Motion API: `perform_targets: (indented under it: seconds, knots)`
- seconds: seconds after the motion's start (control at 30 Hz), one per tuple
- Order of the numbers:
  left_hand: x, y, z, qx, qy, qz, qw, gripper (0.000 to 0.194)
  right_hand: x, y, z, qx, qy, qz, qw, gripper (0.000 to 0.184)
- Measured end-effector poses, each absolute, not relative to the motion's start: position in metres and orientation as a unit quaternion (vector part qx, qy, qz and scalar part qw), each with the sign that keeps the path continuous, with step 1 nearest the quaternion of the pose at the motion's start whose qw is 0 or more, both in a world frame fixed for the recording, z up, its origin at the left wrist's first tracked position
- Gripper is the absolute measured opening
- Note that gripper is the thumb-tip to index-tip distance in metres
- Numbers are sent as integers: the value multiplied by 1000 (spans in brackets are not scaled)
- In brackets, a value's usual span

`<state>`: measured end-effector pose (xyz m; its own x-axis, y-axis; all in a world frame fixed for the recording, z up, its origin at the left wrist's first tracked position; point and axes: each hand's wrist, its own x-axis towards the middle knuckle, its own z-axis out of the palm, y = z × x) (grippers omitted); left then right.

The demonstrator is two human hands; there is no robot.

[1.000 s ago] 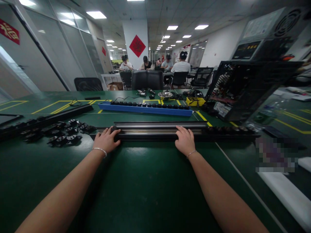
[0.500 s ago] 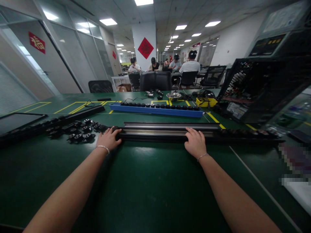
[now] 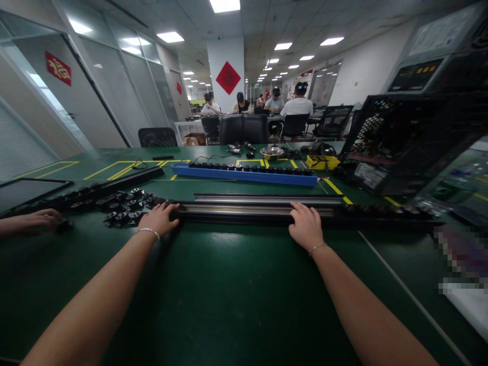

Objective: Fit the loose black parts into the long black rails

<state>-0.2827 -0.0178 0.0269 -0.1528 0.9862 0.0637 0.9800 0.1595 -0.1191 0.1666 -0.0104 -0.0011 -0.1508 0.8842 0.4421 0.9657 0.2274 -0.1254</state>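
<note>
Touching with fingers, clamped or not impossible to tell, the black rail (image 3: 234,213) stretching lengthwise from left hand (image 3: 157,221) rightward past right hand (image 3: 306,225).

Table (image 3: 229,295): long rail (image 3: 236,217) roughly parallel to far edge, parts heap (image 3: 125,204) at its left end, shorter rail (image 3: 263,197) just behind. Loaded channel (image 3: 247,176) farther back; bowl (image 3: 272,152) near far edge, bin (image 3: 324,163) right of it, computer case (image 3: 412,147) right of bin.

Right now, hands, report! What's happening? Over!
Left hand on long black rail, near its left end. Right hand on it, near middle. Loose black parts beside left hand. Someone else's hand, far left.
</note>
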Motion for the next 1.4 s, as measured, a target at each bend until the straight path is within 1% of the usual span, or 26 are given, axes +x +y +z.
perform_targets:
  seconds: [0.13, 0.33, 0.53, 0.67, 0.8, 1.03, 1.13, 1.27, 1.4]
  knots:
    - [-293, -16, 27, -653, -755, 30, 57, 65, 166, -11, 1, -617, -754, -84, 211, 24]
    - [-306, -19, 25, -638, -765, 39, 75, 64, 167, -10, 0, -617, -756, -80, 206, 24]
    - [-307, -23, 17, -634, -766, 4, 104, 59, 169, -9, -2, -613, -756, -92, 209, 23]
    - [-317, -24, 10, -585, -807, -33, 73, 57, 169, -9, -2, -611, -757, -97, 210, 22]
    - [-340, -28, 0, -553, -832, -26, 35, 58, 168, -10, -2, -612, -754, -107, 213, 23]
    - [-355, -27, -7, -541, -841, -15, 18, 55, 168, -10, -3, -613, -751, -116, 217, 21]
    - [-354, -25, -6, -516, -855, -29, 28, 54, 170, -10, -4, -606, -756, -115, 219, 25]
    - [-341, -26, -5, -494, -863, -81, 65, 56, 170, -10, -5, -599, -758, -103, 237, 31]
    - [-305, -27, 7, -491, -832, -231, 119, 52, 172, -9, -4, -593, -745, -78, 295, 33]
